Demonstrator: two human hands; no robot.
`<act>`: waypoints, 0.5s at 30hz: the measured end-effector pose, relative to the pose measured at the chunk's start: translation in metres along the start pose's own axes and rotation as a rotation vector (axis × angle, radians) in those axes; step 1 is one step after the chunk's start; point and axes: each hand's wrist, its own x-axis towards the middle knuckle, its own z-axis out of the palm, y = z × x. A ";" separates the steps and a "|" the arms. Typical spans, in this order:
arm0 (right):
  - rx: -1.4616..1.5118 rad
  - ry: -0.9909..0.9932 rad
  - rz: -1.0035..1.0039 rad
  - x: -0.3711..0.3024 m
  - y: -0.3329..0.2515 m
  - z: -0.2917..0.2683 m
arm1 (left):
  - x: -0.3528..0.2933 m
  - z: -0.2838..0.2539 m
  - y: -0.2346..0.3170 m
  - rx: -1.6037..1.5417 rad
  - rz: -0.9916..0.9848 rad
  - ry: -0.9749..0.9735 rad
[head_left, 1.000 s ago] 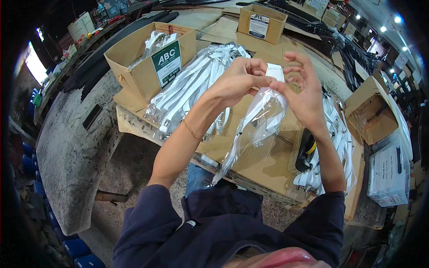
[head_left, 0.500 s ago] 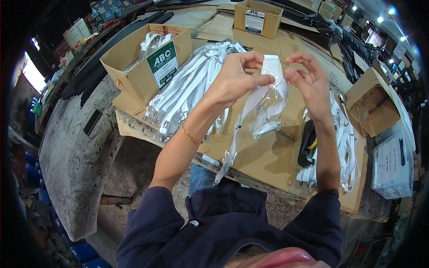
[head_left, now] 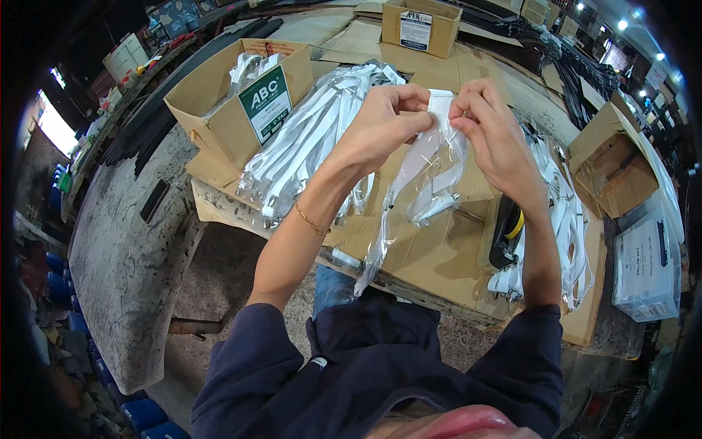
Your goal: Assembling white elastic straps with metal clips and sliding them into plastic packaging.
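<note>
A white belt in a clear plastic sleeve is held up in front of me over the cardboard-covered table. My left hand pinches its folded upper end between thumb and fingers. On the other side of that end, my right hand has its fingertips closed together at the sleeve's edge. The belt loops down below the hands, and a long tail of plastic hangs toward the table's near edge. Beyond my left forearm lies a pile of bagged white belts. Several loose white belts lie beside my right forearm.
An open cardboard box with bagged items stands at the left, another box at the back. A black tape dispenser sits near my right forearm. At the right are an open box and a clear plastic bin. A phone-like dark object lies left.
My right hand has moved left onto the sleeve, and its spread fingers have closed at the belt's upper end. The left hand keeps its pinch, slightly shifted.
</note>
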 end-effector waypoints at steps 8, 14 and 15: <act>0.047 0.092 -0.117 0.001 0.008 0.004 | 0.001 0.004 0.002 0.136 0.079 0.004; 0.096 0.180 -0.184 0.009 0.007 -0.002 | 0.003 0.013 -0.005 0.133 0.086 -0.030; 0.197 0.257 -0.145 0.008 0.009 -0.008 | 0.002 0.011 -0.003 0.117 0.093 -0.013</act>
